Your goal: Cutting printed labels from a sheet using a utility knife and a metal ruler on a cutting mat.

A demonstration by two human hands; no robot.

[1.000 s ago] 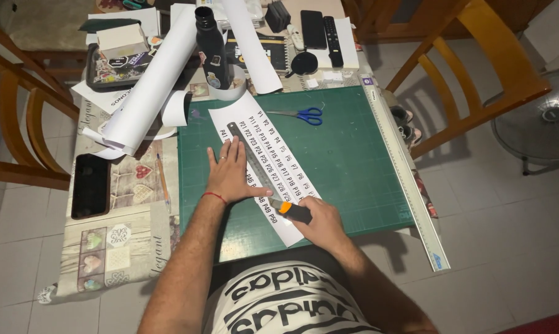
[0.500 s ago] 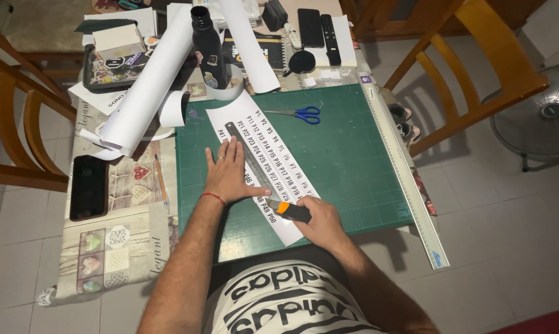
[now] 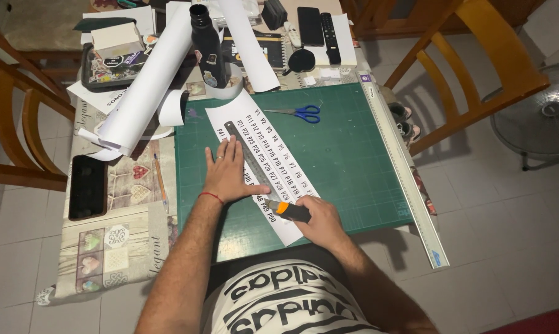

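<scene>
Pressing flat, left hand (image 3: 228,174) fingers spread on metal ruler (image 3: 249,162), right hand (image 3: 321,221) fingers clenched around utility knife (image 3: 290,211)

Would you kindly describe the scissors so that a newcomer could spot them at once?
Start at the dark green cutting mat covering the table's middle. Near its far edge, just beyond the white printed paper strip, lie the blue-handled steel scissors. They are the only blue item on the mat, untouched by either hand.

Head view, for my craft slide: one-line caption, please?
Left hand pins a metal ruler on printed paper; right hand holds a utility knife.
</scene>
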